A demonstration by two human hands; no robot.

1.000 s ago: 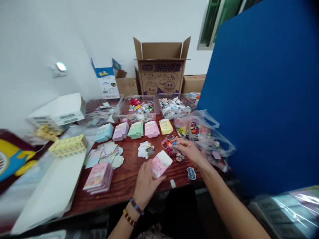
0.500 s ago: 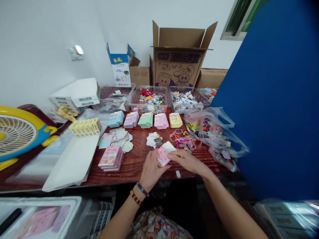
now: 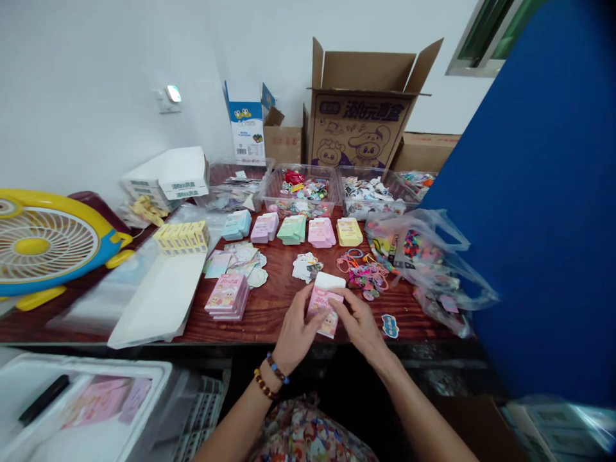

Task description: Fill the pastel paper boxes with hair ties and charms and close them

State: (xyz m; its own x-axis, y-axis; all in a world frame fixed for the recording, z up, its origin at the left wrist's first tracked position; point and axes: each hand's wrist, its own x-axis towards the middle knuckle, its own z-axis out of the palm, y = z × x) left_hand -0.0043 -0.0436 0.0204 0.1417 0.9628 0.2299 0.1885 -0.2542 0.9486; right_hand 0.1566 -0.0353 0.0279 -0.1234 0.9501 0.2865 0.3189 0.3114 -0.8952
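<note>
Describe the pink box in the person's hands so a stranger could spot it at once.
Start at the open cardboard carton at the back of the wooden table, then come forward to the near edge. There the left hand and right hand hold a pink printed box with a white end. The pink stack to its left lies untouched.

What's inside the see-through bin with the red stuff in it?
The clear plastic bin is heaped with small colourful pieces, with something shiny and red near the back. The heap covers the bin's bottom, so what lies underneath can't be seen.
</note>
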